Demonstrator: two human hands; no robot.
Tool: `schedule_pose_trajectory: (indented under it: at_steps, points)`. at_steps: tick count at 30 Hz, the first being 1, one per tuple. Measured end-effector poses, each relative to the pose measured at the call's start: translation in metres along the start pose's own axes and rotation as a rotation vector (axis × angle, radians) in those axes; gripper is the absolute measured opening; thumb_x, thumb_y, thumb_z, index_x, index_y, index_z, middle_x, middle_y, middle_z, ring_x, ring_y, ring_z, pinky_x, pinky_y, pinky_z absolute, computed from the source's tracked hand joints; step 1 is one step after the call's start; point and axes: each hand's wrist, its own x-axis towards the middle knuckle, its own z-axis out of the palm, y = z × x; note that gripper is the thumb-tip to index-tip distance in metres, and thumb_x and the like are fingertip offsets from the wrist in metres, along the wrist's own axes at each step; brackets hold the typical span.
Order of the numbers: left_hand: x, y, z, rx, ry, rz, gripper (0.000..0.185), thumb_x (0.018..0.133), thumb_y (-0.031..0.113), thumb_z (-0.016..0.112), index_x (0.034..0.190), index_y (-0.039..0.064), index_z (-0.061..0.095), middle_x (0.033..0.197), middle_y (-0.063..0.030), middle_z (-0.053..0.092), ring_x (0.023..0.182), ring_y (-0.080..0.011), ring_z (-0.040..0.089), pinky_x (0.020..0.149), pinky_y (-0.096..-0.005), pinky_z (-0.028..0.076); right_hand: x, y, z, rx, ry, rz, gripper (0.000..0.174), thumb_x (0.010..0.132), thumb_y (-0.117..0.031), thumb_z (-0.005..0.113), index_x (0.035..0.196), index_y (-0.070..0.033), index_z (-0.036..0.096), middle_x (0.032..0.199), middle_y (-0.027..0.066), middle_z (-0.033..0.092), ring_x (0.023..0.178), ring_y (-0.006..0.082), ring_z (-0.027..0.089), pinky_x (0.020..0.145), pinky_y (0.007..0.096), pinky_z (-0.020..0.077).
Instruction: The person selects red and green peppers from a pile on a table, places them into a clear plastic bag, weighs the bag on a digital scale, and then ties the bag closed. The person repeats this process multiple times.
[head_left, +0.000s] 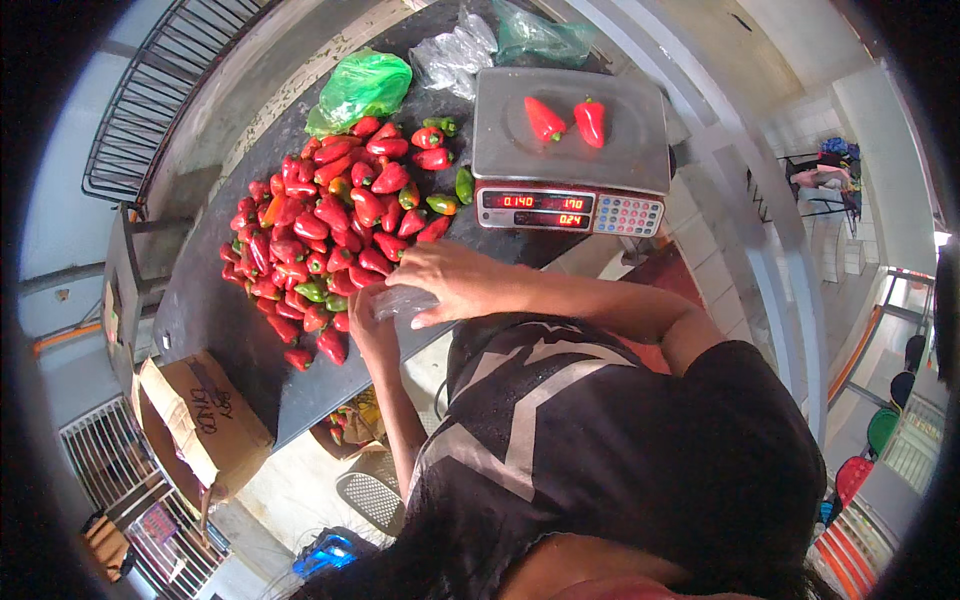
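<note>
A small piece of clear plastic, likely a bag (405, 301), is stretched between my two hands at the near edge of the dark table. My left hand (369, 319) grips its left side. From the right, my right hand (457, 279) curls its fingers over the plastic's far edge, with the thumb nearer me. Just beyond both hands spreads a heap of mostly red peppers (330, 217), with a few green ones among them. Two red peppers, one left (543, 118) and one right (590, 122), lie apart on the metal pan of a digital scale (517, 169).
A green plastic bag (364, 82), a clear bag (456, 52) and a darker green bag (544, 37) lie along the far edge. The dark table (202, 300) has a cardboard box (217, 420) bearing writing at its left. More peppers (337, 427) show in a container below.
</note>
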Motion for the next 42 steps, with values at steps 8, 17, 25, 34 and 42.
schedule_pose_trajectory:
  at_steps: [8,17,25,34,42]
  points:
    - [-0.013,0.004,-0.015,0.157,0.067,-0.012,0.044,0.063,-0.008,0.066,0.104,0.008,0.065,0.104,-0.0117,0.058,0.103,-0.032,0.056,0.088,-0.0396,0.046,0.008,0.017,0.033,-0.135,0.104,0.093,0.013,0.08,-0.003,0.062,0.091,-0.003,0.055,0.087,0.0136,0.057,0.084,0.0338,0.06,0.073,0.0455,0.0479]
    - [-0.029,0.019,-0.016,0.411,0.041,0.121,0.031,0.075,0.011,0.074,0.103,0.009,0.063,0.106,-0.0112,0.059,0.109,-0.0339,0.052,0.095,-0.0471,0.039,0.019,0.004,0.049,-0.053,0.09,0.138,0.013,0.079,-0.002,0.061,0.091,-0.003,0.055,0.086,0.0141,0.057,0.084,0.0354,0.06,0.071,0.0462,0.0478]
    - [-0.023,0.021,-0.018,0.121,-0.011,0.023,0.017,0.087,0.012,0.067,0.097,-0.001,0.063,0.091,-0.0168,0.062,0.085,-0.0356,0.061,0.077,-0.0418,0.048,0.013,0.016,0.026,0.001,0.055,0.091,0.022,0.079,-0.006,0.066,0.1,-0.004,0.06,0.097,0.0133,0.057,0.094,0.0334,0.058,0.082,0.0449,0.047]
    - [-0.034,0.0,-0.035,0.093,0.026,-0.086,0.018,0.087,0.01,0.066,0.099,-0.001,0.063,0.092,-0.0179,0.062,0.087,-0.0358,0.062,0.078,-0.0402,0.048,-0.029,0.117,-0.117,-0.805,0.268,0.591,0.046,0.08,-0.014,0.073,0.124,-0.012,0.06,0.12,0.0151,0.054,0.116,0.0352,0.052,0.097,0.0448,0.0466]
    - [-0.057,-0.008,-0.039,0.064,0.06,-0.165,0.016,0.088,0.011,0.064,0.098,-0.001,0.061,0.09,-0.0171,0.062,0.084,-0.0343,0.062,0.076,-0.0389,0.048,-0.036,0.173,-0.118,-0.831,0.012,0.808,0.055,0.079,-0.013,0.072,0.132,-0.015,0.056,0.124,0.0186,0.05,0.112,0.0403,0.054,0.093,0.0465,0.0491]
